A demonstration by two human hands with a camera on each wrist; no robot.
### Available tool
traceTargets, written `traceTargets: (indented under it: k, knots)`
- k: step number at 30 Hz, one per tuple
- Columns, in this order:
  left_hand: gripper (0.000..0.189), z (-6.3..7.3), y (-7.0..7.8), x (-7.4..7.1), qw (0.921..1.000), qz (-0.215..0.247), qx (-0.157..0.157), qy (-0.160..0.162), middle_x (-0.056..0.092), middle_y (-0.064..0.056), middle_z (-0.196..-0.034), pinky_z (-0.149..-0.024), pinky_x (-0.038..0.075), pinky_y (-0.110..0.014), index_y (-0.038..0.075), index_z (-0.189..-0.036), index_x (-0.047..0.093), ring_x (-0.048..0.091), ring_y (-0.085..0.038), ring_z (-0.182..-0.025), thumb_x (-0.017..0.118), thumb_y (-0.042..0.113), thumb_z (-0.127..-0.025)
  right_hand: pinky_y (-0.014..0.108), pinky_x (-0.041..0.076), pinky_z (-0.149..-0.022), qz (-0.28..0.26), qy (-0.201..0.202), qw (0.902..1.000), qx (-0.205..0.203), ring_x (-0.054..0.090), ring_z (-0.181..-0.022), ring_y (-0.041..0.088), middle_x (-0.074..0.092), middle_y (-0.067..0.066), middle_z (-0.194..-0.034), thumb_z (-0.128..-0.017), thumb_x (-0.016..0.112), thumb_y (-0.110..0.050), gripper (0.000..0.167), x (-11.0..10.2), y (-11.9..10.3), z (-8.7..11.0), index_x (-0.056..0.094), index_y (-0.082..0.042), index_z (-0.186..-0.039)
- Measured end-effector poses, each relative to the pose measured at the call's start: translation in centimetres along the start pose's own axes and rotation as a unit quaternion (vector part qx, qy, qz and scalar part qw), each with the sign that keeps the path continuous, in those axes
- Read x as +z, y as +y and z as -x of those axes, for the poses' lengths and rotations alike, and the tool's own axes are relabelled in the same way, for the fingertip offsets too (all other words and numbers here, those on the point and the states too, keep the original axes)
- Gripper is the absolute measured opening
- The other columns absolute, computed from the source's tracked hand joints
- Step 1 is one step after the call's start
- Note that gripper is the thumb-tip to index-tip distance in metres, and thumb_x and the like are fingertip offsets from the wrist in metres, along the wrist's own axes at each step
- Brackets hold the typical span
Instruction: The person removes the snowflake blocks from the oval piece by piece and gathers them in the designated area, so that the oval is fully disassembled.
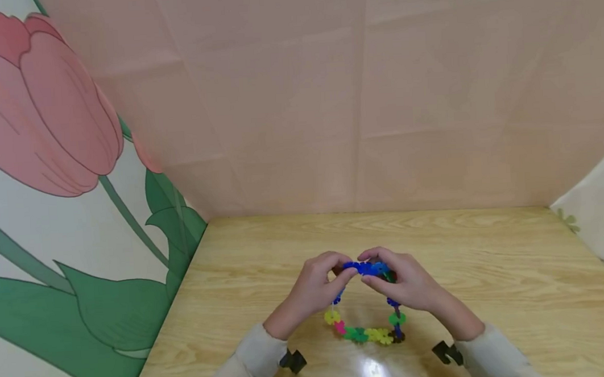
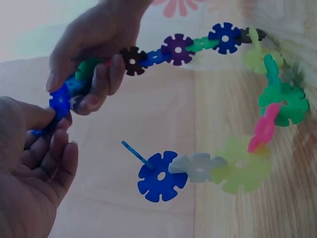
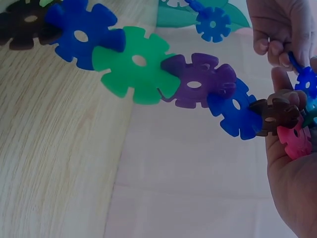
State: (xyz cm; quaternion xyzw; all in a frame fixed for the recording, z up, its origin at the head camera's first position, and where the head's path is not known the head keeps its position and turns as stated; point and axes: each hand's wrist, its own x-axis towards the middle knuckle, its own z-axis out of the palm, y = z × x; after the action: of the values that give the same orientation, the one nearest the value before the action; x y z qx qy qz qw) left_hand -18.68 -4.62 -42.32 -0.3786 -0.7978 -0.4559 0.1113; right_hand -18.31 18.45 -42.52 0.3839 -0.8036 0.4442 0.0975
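A chain of interlocking plastic snowflake discs hangs in a loop beneath both hands, its lower part close over the table. My left hand pinches a dark blue disc between thumb and fingers. Facing it, my right hand grips the adjoining stretch of chain, where blue, green and pink discs show among the fingers. From there run a brown disc, a purple disc and others. The chain's other end, a blue disc with a light blue disc edge-on, hangs free near the left hand.
The wood-grain table spreads under the hands. A plain pinkish cloth rises behind it, and a panel with a printed tulip stands at the left. A pale panel borders the right side.
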Motion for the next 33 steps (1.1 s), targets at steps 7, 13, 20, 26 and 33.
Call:
traceTargets:
  k: [7,13,20,26,33]
  knots:
    - [0.013,-0.5,-0.6,0.2,0.9999,0.004,-0.011,-0.009,0.066,-0.002,-0.089,-0.067,0.053,-0.021,0.005,-0.105,0.068,0.057,-0.005,-0.077,0.063,0.016,-0.102,0.021,0.042,-0.046,0.004,0.010,0.9999,-0.004,0.043,-0.054,-0.002,0.059,-0.010,-0.074,-0.091,0.071,0.001,0.032,-0.4,0.3,0.0,0.063,-0.011,-0.119]
    - [0.020,-0.3,-1.4,-0.3,0.9953,0.029,-0.093,0.002,0.070,0.003,-0.090,-0.074,0.056,-0.023,0.013,-0.115,0.067,0.065,-0.004,-0.081,0.068,0.023,-0.099,0.022,0.043,-0.045,-0.007,0.012,0.9997,0.020,0.044,-0.052,0.000,0.059,-0.009,-0.074,-0.093,0.071,-0.001,0.030,-0.5,0.7,0.1,0.065,-0.013,-0.120]
    - [0.023,0.1,-3.5,-1.6,0.9855,0.034,-0.166,0.012,0.069,0.004,-0.095,-0.076,0.057,-0.023,0.014,-0.119,0.070,0.066,-0.008,-0.085,0.070,0.020,-0.097,0.025,0.046,-0.046,-0.022,0.013,0.9979,0.060,0.049,-0.055,0.003,0.065,-0.006,-0.087,-0.095,0.070,-0.006,0.028,-0.8,1.1,0.3,0.068,-0.018,-0.121]
    - [0.027,1.2,-6.3,-2.8,0.9742,0.035,-0.223,0.007,0.069,0.001,-0.100,-0.072,0.057,-0.024,0.013,-0.126,0.069,0.067,-0.012,-0.090,0.067,0.014,-0.099,0.024,0.044,-0.046,-0.026,0.008,0.9971,0.070,0.048,-0.055,0.006,0.065,-0.002,-0.085,-0.097,0.069,-0.007,0.028,-1.1,0.9,0.4,0.068,-0.015,-0.124]
    - [0.031,2.3,-9.6,-4.1,0.9642,0.032,-0.263,0.013,0.068,-0.002,-0.103,-0.075,0.057,-0.029,0.010,-0.130,0.065,0.067,-0.014,-0.090,0.066,0.011,-0.099,0.030,0.049,-0.045,-0.081,-0.007,0.9926,0.090,0.058,-0.053,0.020,0.061,-0.003,-0.073,-0.100,0.064,-0.007,0.029,-1.2,1.4,0.6,0.064,-0.011,-0.129]
